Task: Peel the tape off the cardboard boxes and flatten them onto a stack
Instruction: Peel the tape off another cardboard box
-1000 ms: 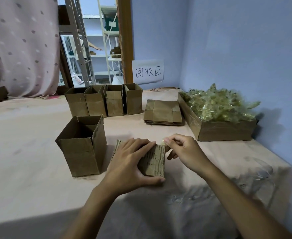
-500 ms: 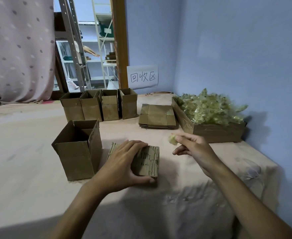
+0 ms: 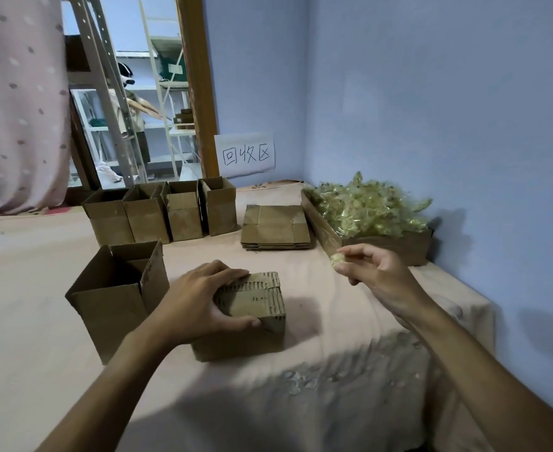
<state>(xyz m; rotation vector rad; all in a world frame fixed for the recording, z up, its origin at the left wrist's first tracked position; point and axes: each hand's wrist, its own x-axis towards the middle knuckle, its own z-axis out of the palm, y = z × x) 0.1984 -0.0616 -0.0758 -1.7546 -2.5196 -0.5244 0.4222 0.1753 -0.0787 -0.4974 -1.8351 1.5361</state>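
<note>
Left grip [image 3: 200, 301] presses the closed box [image 3: 252, 318] onto the table [image 3: 23, 337]; right grip [image 3: 376, 272] pinches a tape wad [image 3: 336, 258] beside it

Dim, soft light; arm shadows on desk [image 3: 40, 353] front, right hand [image 3: 376, 272] slightly blurred, wide-angle bending at edges.

From where I stand, the right hand [image 3: 371, 272], pinching a tape wad [image 3: 336, 258], has open air up to the tray of crumpled tape [image 3: 408, 244], with only the tray's near wall in front of it. Bare tablecloth [image 3: 40, 321] runs between the closed box [image 3: 249, 318] under the left hand [image 3: 200, 301] and the flattened stack [image 3: 276, 228] behind, so that lane is free. Leftward is tighter: an open box [image 3: 118, 295] stands just beside the left hand, and a row of four boxes [image 3: 161, 213] walls off the back.
</note>
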